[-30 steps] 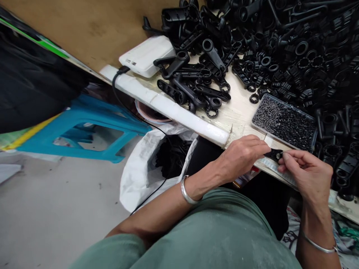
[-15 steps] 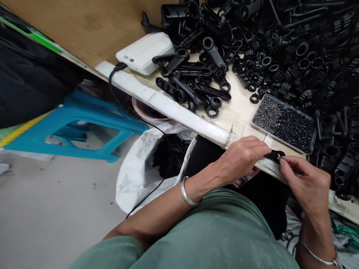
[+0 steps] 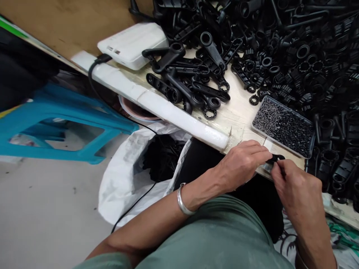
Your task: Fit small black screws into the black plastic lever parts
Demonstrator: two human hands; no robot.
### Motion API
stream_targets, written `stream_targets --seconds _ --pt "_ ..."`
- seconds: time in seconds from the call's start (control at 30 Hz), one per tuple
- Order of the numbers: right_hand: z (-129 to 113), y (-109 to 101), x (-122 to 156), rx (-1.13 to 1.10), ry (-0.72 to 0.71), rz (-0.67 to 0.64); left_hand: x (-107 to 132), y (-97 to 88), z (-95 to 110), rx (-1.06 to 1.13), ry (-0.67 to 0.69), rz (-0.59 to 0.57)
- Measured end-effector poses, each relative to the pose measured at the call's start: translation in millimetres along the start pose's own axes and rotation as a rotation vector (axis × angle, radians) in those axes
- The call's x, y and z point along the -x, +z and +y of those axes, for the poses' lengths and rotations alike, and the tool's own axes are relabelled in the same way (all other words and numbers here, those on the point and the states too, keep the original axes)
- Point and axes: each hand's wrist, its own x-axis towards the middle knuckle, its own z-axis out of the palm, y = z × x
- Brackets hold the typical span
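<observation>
One small black plastic part (image 3: 276,158) is being pinched between left hand (image 3: 241,162) and right hand (image 3: 297,190) near the screw tray (image 3: 283,126); fitting seemingly underway, needing steady alignment.

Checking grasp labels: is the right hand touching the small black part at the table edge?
Touching. In the head view, fingertips of the right hand press on the small black part, no gap, while the left hand pinches its other end.

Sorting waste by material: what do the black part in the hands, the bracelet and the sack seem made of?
Black part: likely moulded plastic, matte with dull sheen. Bracelet: probably metal, silvery with bright glints. Sack: seemingly woven plastic, white, crinkled folds.
</observation>
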Motion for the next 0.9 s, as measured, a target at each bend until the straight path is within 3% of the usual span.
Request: stream_targets --seconds 0.07,0.23,0.33,0.53,0.9 --pt "-0.8 -2.2 -1.1 -0.049 0.07 -0.053 0.6 1.1 -0.7 0.017 -0.006 0.01" --pt "16.6 -4.8 -2.7 -0.646 0.44 -0.309 1.3 1.3 -1.6 0.065 -0.022 0.001" --pt "23.2 -3.5 -4.3 -0.796 0.551 -0.36 1.1 0.4 -1.7 0.083 -0.026 -0.016" --pt "19.3 -1.5 -3.1 -0.661 0.562 -0.336 0.4 -0.5 -3.2 0.086 0.006 -0.011" --pt "13.0 -13.6 -9.5 -0.427 0.418 -0.322 0.9 0.5 -6.0 0.109 0.015 -0.001"
